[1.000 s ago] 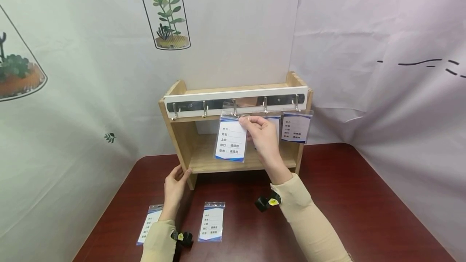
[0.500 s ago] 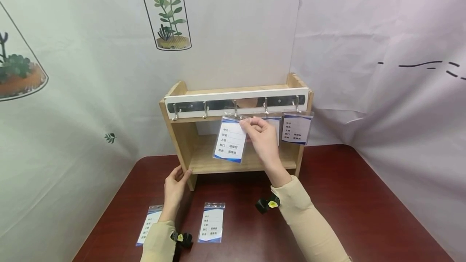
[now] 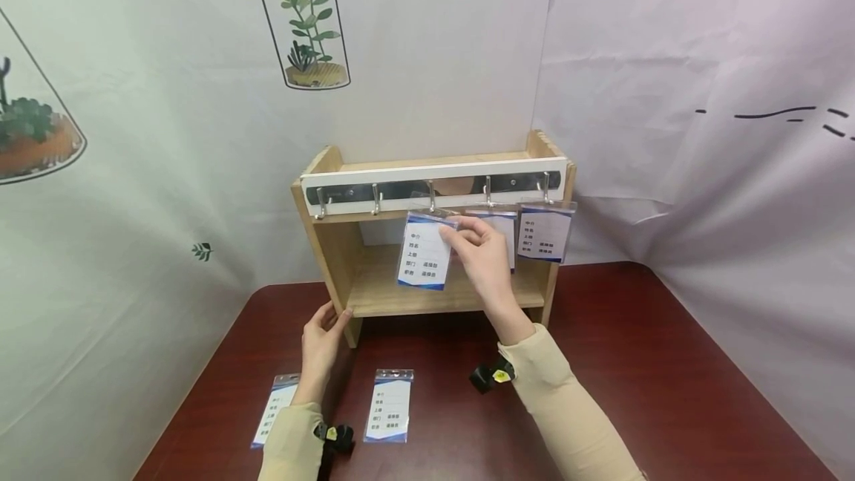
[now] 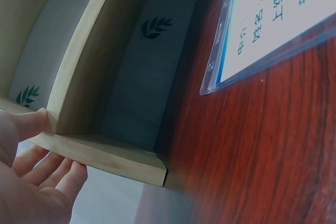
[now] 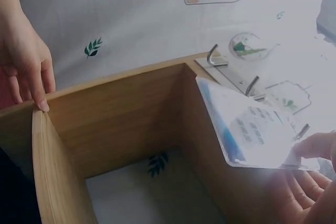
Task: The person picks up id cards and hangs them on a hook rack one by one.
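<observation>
My right hand (image 3: 482, 254) pinches a clear plastic badge holder (image 3: 425, 251) with a white and blue card by its upper right edge. The badge's top overlaps the middle hook (image 3: 432, 195) of the rack in the head view. Low on the left side, my left hand (image 3: 320, 344) grips the wooden shelf (image 3: 381, 308), thumb on the front edge and fingers behind the side panel, as the left wrist view shows (image 4: 44, 169). Two similar badges hang from the hooks on the right; the rightmost badge (image 3: 544, 234) shows fully, while the other badge (image 3: 502, 225) is partly behind my right hand.
On the dark red table (image 3: 601, 362) lie two more badges: one badge (image 3: 389, 407) in front of the shelf, another badge (image 3: 272, 410) partly under my left forearm. The two left hooks (image 3: 375, 199) carry nothing. A white printed cloth (image 3: 220, 132) hangs behind.
The badge in my right hand has shifted and tilted slightly near the middle hook, its lower edge rising a little. My left hand stays on the shelf.
</observation>
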Demonstrator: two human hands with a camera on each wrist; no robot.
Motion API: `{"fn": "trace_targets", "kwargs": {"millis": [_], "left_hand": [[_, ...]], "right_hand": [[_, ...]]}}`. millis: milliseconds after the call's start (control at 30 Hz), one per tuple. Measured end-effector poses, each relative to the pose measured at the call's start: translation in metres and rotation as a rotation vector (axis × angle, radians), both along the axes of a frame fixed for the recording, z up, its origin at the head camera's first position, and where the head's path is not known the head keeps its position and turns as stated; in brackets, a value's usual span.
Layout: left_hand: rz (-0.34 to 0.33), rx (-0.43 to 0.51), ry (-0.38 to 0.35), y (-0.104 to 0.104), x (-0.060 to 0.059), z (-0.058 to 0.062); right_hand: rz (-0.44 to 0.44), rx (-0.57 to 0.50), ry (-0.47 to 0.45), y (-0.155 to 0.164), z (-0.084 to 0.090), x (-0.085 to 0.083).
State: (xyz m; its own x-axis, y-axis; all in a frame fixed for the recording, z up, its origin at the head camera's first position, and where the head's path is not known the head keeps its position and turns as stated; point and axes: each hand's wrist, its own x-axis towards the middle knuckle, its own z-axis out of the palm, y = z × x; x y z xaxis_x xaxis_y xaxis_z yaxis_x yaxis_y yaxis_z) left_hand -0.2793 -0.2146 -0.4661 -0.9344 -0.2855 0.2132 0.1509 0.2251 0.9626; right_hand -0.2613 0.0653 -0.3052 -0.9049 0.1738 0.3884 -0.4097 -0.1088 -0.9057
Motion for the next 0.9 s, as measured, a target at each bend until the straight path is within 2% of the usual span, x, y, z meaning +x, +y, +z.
{"fn": "trace_targets", "kwargs": {"millis": [200,367,567,900], "left_hand": [[0.006,-0.008,0.005,-0.001,-0.002,-0.002],[0.011,-0.004,0.003,-0.001,-0.002,-0.003],[0.010,-0.003,0.003,-0.001,-0.001,-0.003],[0.009,0.002,0.015,-0.001,-0.003,-0.003]], "right_hand": [[-0.043,0.050,-0.022,0.002,-0.002,0.001],[-0.075,0.091,-0.005,0.002,-0.008,0.000],[-0.069,0.085,0.024,0.003,-0.012,-0.002],[-0.053,0.087,0.019,0.004,-0.018,-0.002]]}}
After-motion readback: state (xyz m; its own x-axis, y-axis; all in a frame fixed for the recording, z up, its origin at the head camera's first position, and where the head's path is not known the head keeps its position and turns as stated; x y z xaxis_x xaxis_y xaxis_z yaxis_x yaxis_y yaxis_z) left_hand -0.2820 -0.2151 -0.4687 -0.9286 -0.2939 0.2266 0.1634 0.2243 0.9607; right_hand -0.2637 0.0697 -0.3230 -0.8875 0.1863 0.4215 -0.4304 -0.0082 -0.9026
